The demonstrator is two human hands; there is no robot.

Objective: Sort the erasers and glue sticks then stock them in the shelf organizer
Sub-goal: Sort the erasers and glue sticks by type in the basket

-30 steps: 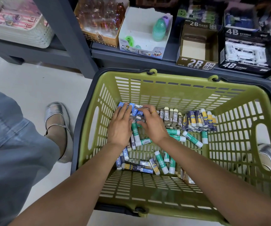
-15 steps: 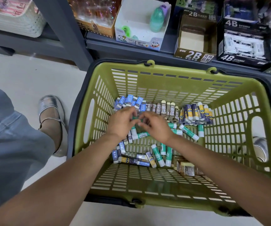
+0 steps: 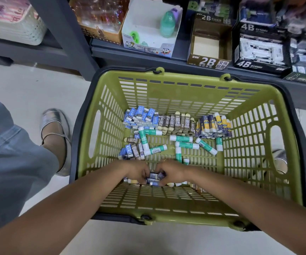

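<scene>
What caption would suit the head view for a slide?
Both hands, left hand and right hand, gather dark-wrapped erasers at the near end of a green basket.

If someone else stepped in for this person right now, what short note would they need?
Left hand and right hand: both at the near end of the green basket, fingers curled round dark blue erasers.
Already grouped along the far wall: blue erasers, brown 2B erasers, navy-and-yellow sticks.
Loose on the basket floor: green-and-white glue sticks and a few mixed erasers.
Left: finish sorting, then stock the shelf. The 2B box looks empty.
</scene>
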